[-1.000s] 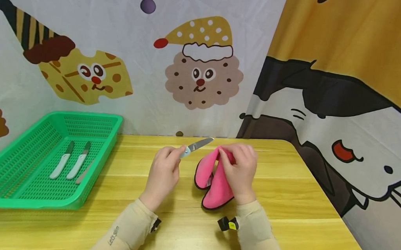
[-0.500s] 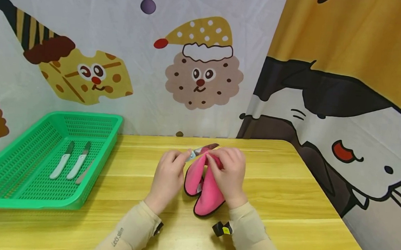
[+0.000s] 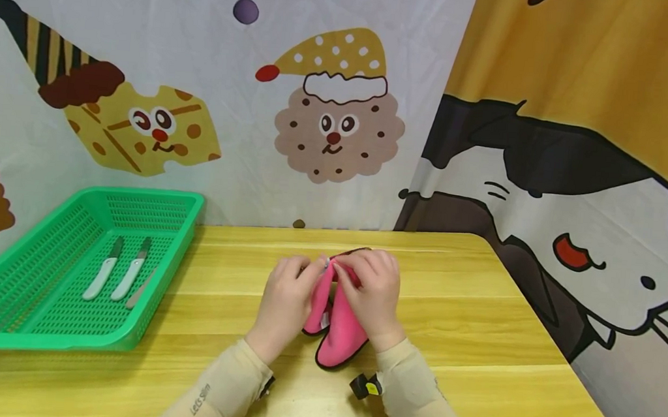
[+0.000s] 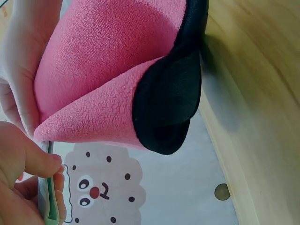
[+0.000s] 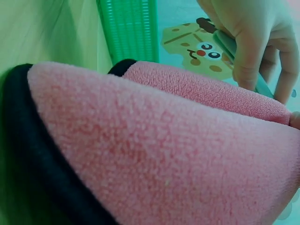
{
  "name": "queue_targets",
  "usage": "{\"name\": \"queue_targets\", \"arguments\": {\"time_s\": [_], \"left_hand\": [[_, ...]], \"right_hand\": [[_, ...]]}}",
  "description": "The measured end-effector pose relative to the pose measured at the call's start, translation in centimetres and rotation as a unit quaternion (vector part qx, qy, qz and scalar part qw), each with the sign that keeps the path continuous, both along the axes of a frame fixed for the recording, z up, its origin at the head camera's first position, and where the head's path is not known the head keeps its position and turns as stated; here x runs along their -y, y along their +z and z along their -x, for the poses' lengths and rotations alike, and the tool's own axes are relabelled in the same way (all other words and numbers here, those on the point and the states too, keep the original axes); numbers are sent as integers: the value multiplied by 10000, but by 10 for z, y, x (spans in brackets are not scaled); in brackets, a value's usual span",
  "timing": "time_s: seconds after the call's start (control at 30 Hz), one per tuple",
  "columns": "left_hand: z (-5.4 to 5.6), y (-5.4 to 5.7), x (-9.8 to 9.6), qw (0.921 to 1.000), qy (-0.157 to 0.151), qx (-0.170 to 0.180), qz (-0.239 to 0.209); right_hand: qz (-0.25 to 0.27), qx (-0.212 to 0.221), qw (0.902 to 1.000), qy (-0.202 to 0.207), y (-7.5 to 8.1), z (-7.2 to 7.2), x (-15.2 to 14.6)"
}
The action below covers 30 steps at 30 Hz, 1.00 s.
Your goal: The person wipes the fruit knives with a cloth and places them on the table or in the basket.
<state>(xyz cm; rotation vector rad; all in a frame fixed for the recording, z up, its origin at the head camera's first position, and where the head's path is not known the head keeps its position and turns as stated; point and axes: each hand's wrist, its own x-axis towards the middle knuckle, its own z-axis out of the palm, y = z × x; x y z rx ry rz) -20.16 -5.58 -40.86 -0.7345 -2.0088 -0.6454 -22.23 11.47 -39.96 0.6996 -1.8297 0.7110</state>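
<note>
My left hand (image 3: 285, 299) grips a small knife by its pale handle (image 4: 51, 204). The blade is hidden at the folded top of a pink fleece cloth (image 3: 341, 340) with dark edging. My right hand (image 3: 371, 296) pinches that fold from the other side, so the cloth hangs in two flaps close over the table. In the left wrist view, the handle sits between thumb and fingers right below the cloth's pinched corner. The right wrist view is mostly filled by the pink cloth (image 5: 154, 145), with the left hand (image 5: 255, 35) behind it.
A green perforated basket (image 3: 145, 324) stands on the left of the wooden table (image 3: 465, 337). Inside lie two white-handled knives (image 3: 128, 277) and a partly hidden pinkish item (image 3: 140, 290). A printed curtain (image 3: 245, 136) hangs behind the table's back edge.
The knife's blade, bare above the table a second ago, has gone behind the cloth's top fold. My right hand and the cloth have shifted left and nearer; my left hand has moved right to meet them.
</note>
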Motion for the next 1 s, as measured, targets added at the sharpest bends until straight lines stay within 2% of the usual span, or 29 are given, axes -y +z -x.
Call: {"name": "queue_targets", "arguments": {"time_s": [0.2,0.47,0.7,1.0], "left_hand": [[-2,0,-2,9999,-103,-11,44],[-3,-1,-2,9997,-64,184,119],[-2,-1,1,9995,-50,228,190],[-2,-1,3,9995,-78,232,215]], "right_hand": [[-28,34,9998,-178,-2,1,-1],[21,284,9983,-515,-2,3,-10],[188,128,9979,-614,0,10,-22],[364,279,9961,-760,3,13,-35]]}}
